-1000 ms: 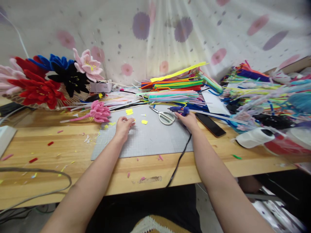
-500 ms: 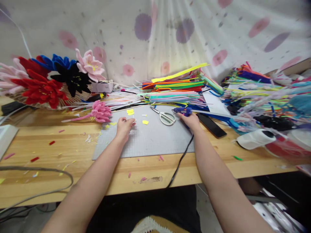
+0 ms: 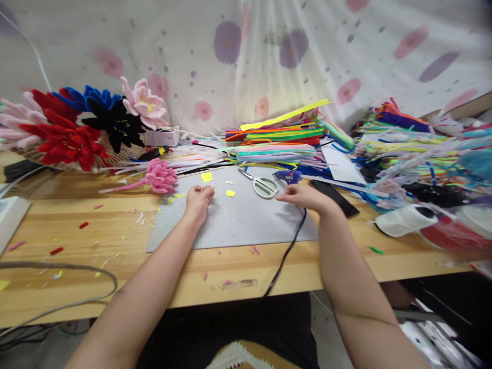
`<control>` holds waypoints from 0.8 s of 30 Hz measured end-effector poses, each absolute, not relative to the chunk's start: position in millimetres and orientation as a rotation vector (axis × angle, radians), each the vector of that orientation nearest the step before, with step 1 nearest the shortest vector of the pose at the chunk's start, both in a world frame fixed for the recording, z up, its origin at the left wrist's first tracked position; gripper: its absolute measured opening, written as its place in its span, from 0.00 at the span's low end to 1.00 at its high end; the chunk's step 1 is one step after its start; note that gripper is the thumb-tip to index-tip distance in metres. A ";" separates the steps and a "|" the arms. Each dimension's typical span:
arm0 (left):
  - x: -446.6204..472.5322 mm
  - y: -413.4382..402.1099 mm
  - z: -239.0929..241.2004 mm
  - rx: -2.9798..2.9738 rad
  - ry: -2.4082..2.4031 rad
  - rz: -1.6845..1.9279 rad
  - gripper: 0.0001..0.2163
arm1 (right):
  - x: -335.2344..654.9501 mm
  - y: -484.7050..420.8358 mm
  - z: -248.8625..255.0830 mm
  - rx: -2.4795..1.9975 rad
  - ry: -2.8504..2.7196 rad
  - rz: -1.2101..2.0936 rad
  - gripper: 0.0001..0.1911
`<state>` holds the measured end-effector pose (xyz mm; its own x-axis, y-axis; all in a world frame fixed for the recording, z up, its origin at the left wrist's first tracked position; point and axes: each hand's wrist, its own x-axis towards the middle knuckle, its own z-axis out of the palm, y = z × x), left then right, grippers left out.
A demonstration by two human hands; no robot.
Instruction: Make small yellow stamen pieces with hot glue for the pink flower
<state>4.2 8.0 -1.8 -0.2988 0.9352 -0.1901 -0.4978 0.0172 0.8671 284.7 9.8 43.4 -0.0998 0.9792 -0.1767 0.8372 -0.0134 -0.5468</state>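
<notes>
With the gray cutting mat [image 3: 238, 220] taken as a clock, twelve at its far side, the left hand [image 3: 199, 202] is between nine and ten, its thumb and fingertips pressed together on a small white piece [image 3: 214, 190]. The right hand [image 3: 302, 197] is between two and three, with the fingers bent inward; if they hold something tiny, I cannot tell. The blue glue gun [image 3: 289, 177] is out of its grasp, just beyond it at two o'clock, the nozzle toward nine. Scissors [image 3: 257, 180] lie near the nozzle, and the yellow scraps [image 3: 206, 177] toward eleven. Between the hands, flat mat continues to its near edge, and then a strip of wooden surface [image 3: 184, 292]. A black cord [image 3: 288, 255] crosses both edges at about five. The pink chenille flower [image 3: 159, 177] overlaps the mat's border at ten, pipe-cleaner bundles [image 3: 277, 154] limit the room at twelve, and a smartphone [image 3: 339, 198] is past the border toward three, partly behind the right forearm.
</notes>
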 end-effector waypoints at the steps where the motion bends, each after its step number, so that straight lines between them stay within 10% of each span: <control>1: 4.5 7.8 -2.4 0.566 1.089 1.561 0.22 | 266.3 10.1 39.8 -1.725 -1.955 0.922 0.19; 7: 3.4 6.5 -6.5 0.627 1.044 1.529 0.22 | 152.9 16.9 18.9 -1.153 -1.388 1.624 0.25; 24: 2.8 4.4 -5.3 0.683 1.053 1.445 0.18 | 132.6 27.9 7.0 -1.128 -1.316 1.525 0.23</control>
